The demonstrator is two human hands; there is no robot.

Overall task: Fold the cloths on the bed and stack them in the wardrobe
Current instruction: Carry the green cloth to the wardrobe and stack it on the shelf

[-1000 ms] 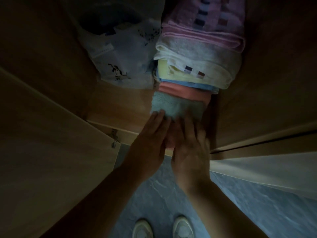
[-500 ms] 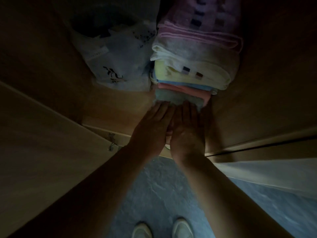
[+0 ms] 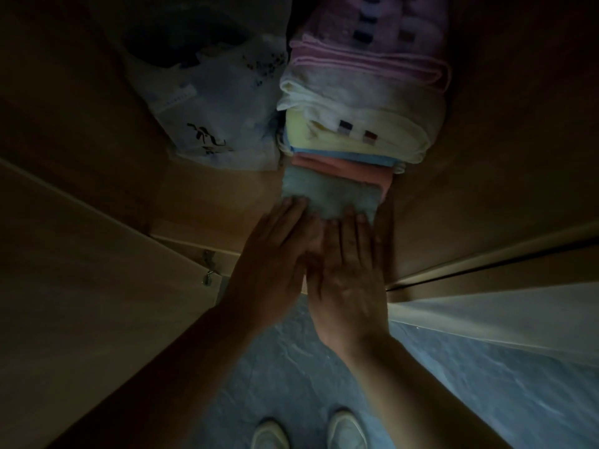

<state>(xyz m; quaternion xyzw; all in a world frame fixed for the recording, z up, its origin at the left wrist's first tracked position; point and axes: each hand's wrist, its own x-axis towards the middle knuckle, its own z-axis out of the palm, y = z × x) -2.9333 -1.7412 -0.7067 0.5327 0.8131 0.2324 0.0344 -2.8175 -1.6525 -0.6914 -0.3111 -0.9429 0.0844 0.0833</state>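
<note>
Pretty dim in here. The grey-green cloth [image 3: 330,194] is found on the wardrobe shelf [image 3: 207,202], at the near end of the stack of folded towels [image 3: 366,92], touching the coral one [image 3: 343,170]. It's pressed on by the left hand [image 3: 275,254] and right hand [image 3: 350,280], laid side by side, fingers straight, nothing gripped. A white plastic bag [image 3: 223,118] is parked just left of the stack.

Black marks on the white bag [image 3: 223,102] cannot be read.
</note>
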